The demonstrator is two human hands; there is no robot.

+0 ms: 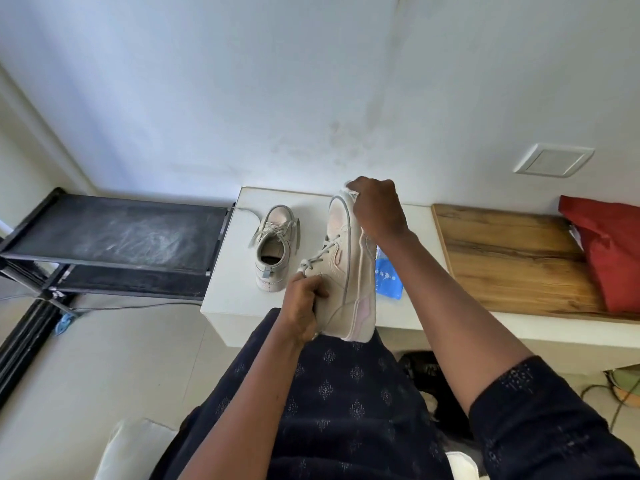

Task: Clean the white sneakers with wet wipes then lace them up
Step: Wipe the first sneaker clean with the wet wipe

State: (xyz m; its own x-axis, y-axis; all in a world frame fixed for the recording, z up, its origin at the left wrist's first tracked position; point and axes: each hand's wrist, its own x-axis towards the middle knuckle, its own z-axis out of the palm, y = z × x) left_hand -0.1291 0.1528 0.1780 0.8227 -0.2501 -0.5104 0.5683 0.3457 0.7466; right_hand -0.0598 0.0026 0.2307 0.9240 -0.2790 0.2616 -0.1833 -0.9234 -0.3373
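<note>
Left hand (pixel 304 306): I saw it grip the heel of the raised off-white lace-up sneaker (pixel 346 271), over the white table (pixel 235 296).
Right hand (pixel 377 209): pinched a white wet wipe (pixel 349 191) against its toe (wipe mostly hidden).

We noted first sneaker (pixel 346 271): off-white, pinkish panels, laced, lifted, toe pointing away, sole facing right, heel end gripped by left hand (pixel 304 306). Crumpled white wet wipe (pixel 349 194) sat on its toe rim, pinched by right hand (pixel 377 209). Second sneaker (pixel 275 251) stood upright on white tabletop (pixel 235 289), laces loose. Blue wipes pack (pixel 388 278) lay flat, partly hidden.
</note>
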